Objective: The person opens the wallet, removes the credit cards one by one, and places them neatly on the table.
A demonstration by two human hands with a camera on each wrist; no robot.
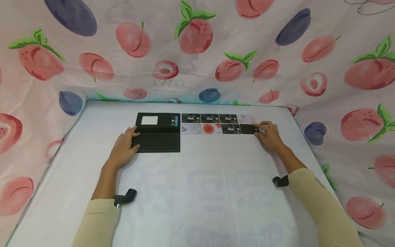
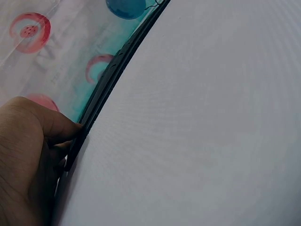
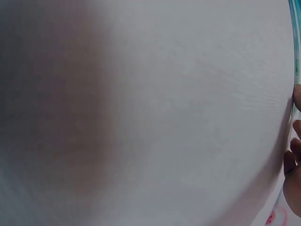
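A black wallet (image 1: 158,142) lies opened flat on the white table, its upper half showing a white card and a small blue-edged slot. My left hand (image 1: 122,148) rests at the wallet's left edge, fingertips on the border and thumb lower down. In the left wrist view the thumb (image 2: 66,129) touches the dark wallet edge. Right of the wallet, cards lie in two rows. At the lower row's right end, my right hand (image 1: 269,136) pinches a plain black card (image 1: 247,129) between index finger and thumb. The right wrist view catches only its fingertips (image 3: 297,96).
The upper row has three black Vip cards (image 1: 209,118) and a pale patterned card (image 1: 246,118). Below are a pale card (image 1: 191,129), a red-circle card (image 1: 208,128) and another Vip card (image 1: 230,129). Fruit-print cloth (image 1: 191,82) rises behind the table (image 1: 197,192).
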